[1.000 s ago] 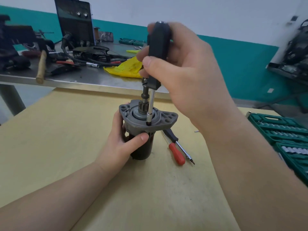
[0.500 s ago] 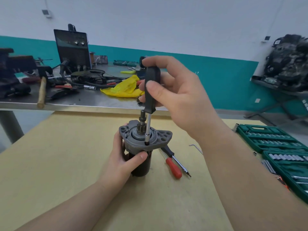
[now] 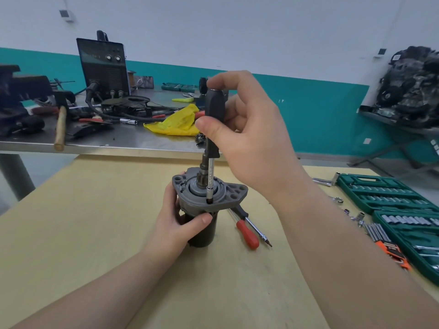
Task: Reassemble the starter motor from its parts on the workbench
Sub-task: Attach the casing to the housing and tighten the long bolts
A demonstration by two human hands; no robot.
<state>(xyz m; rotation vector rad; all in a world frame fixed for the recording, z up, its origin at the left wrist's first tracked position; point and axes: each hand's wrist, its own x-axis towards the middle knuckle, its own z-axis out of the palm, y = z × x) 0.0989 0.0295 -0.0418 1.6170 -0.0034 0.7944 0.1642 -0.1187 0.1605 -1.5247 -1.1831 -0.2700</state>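
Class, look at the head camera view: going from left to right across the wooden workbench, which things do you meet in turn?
Left hand gripping the starter motor → red-handled screwdriver lying flat → loose sockets → orange-handled hex key set → green socket set case.

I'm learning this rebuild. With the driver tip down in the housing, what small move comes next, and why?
Probably keep turning the black-handled screwdriver with the right hand: its tip sits upright in a hole of the grey housing, while the left hand steadies the starter motor.
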